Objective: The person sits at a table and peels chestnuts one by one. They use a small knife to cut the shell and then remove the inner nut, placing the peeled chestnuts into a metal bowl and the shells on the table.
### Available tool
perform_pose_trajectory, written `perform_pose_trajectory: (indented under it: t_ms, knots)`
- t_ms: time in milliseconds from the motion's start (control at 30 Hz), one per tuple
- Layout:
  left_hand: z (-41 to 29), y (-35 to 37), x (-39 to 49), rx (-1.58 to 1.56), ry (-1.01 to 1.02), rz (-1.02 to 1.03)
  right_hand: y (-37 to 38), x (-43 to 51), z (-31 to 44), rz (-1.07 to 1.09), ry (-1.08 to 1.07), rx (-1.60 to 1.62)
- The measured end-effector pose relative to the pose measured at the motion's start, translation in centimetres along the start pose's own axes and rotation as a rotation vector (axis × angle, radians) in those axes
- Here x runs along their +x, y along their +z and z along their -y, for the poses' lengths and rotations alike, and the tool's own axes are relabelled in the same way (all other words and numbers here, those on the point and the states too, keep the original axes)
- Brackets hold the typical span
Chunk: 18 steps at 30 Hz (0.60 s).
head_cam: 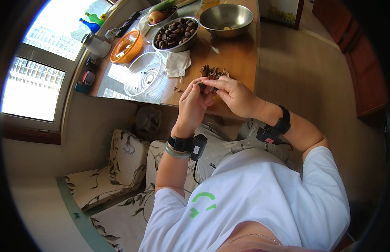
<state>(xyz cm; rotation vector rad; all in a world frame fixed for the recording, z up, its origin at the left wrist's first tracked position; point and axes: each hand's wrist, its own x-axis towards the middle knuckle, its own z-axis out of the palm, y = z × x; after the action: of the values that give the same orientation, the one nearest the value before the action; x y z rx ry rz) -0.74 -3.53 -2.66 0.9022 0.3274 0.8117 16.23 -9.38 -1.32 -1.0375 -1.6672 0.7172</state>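
Observation:
My left hand (195, 100) holds a chestnut (200, 84) up at the table's near edge, mostly hidden by the fingers. Against it rests the extended index finger of my right hand (239, 96). A small dark tool (215, 88) shows in the right grip; its shape is largely covered. Just beyond both hands lies a heap of brown chestnut shell pieces (213, 71). Dark brown chestnuts (176, 33) fill a metal bowl (195, 33) farther back. To its right, a larger stainless steel bowl (213, 20) has a few pale pieces (228, 28) at the bottom.
Left of the hands are a white cloth (177, 64), a clear plastic basket (128, 83) and an orange basket (139, 41). Behind stand a bowl with an apple (157, 17) and a kettle (95, 44). A cushioned seat (128, 163) is at left.

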Motion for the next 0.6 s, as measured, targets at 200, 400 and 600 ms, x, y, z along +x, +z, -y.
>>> perform_pose_trajectory:
  t_ms: [200, 400, 600]
  knots:
    - [0.20, -0.07, 0.14, -0.048, 0.013, 0.024, 0.20, -0.04, -0.05, -0.067, -0.022, -0.065]
    - [0.20, 0.27, 0.04, -0.073, 0.008, -0.059, 0.50, 0.19, -0.45, -0.106, 0.013, -0.043]
    - [0.17, 0.21, -0.06, -0.095, 0.002, -0.084, 0.75, 0.33, -0.63, -0.142, -0.028, 0.003]
